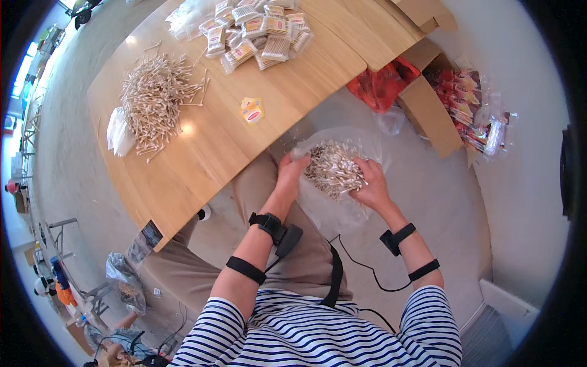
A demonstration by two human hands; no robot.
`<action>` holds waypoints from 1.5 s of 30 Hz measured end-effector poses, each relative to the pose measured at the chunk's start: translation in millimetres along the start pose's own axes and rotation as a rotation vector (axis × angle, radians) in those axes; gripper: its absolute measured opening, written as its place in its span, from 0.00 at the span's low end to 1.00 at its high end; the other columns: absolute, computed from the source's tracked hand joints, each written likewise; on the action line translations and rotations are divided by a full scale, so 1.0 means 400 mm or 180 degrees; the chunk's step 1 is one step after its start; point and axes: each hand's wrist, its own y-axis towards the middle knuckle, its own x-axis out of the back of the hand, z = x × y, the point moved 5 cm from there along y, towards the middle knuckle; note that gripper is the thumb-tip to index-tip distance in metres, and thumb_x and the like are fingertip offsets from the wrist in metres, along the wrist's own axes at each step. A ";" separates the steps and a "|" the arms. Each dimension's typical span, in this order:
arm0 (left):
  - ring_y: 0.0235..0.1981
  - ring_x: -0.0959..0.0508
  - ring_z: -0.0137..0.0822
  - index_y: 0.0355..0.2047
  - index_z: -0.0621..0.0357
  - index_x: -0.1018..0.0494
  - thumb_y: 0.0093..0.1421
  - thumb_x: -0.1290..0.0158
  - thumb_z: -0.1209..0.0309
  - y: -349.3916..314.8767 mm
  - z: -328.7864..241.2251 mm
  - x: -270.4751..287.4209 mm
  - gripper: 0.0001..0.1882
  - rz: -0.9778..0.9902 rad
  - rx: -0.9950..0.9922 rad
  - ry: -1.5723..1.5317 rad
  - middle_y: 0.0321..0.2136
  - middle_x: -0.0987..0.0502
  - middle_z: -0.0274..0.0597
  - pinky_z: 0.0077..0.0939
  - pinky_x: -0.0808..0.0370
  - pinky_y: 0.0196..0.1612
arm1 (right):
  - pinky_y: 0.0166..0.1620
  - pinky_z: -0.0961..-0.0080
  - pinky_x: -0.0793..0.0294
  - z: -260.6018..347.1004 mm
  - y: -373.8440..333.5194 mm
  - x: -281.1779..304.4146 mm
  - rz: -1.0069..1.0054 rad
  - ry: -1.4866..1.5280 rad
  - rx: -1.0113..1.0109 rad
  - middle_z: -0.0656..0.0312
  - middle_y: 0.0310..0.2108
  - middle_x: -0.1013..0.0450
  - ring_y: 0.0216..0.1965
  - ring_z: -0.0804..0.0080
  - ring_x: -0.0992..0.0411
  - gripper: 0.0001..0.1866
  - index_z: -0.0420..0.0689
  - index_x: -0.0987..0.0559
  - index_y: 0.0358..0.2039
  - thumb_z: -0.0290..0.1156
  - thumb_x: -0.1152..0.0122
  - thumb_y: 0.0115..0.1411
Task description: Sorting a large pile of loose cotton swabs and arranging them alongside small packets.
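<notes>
Beside the table, a clear plastic bag (321,208) stands with its mouth spread, full of loose cotton swabs (330,162). My left hand (291,172) is closed on the bag's rim at its left side. At the opposite side, my right hand (373,186) curls over the swabs, its fingers closed around a bunch of them. The fingertips of that hand are partly hidden among the swabs. On the wooden table (214,150) lies a large loose heap of cotton swabs (156,92). Small yellow and white cards (252,111) lie nearer the table's edge.
Several small packs of cotton swabs (257,33) are piled at the table's far side. White plastic (120,133) lies beside the loose heap. Right of the table are a red bag (384,85), an open cardboard box (431,116) and red packaging (468,107). A cable (373,272) hangs between my arms.
</notes>
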 end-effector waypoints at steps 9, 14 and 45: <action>0.46 0.21 0.38 0.51 0.61 0.26 0.60 0.41 0.73 -0.003 0.015 -0.001 0.18 0.0113 -0.0119 -0.0073 0.44 0.20 0.40 0.36 0.24 0.50 | 0.52 0.60 0.27 0.092 -0.056 0.137 -0.0112 0.0155 0.0086 0.53 0.42 0.27 0.46 0.51 0.28 0.44 0.46 0.27 0.57 0.27 0.27 0.32; 0.46 0.21 0.37 0.50 0.61 0.24 0.60 0.42 0.73 0.033 0.020 0.042 0.17 0.0095 -0.0407 0.0035 0.43 0.19 0.41 0.36 0.26 0.53 | 0.53 0.61 0.27 0.146 -0.069 0.188 0.0052 0.0414 -0.0160 0.52 0.44 0.26 0.48 0.51 0.27 0.44 0.42 0.27 0.56 0.29 0.25 0.32; 0.57 0.25 0.56 0.55 0.67 0.29 0.58 0.40 0.60 0.020 0.034 -0.029 0.29 -0.0401 -0.0044 0.0864 0.53 0.24 0.62 0.42 0.29 0.59 | 0.66 0.52 0.41 1.194 0.748 -0.226 -0.0390 -0.0594 0.2503 0.41 0.64 0.39 0.63 0.41 0.39 0.44 0.47 0.32 0.66 0.49 0.28 0.50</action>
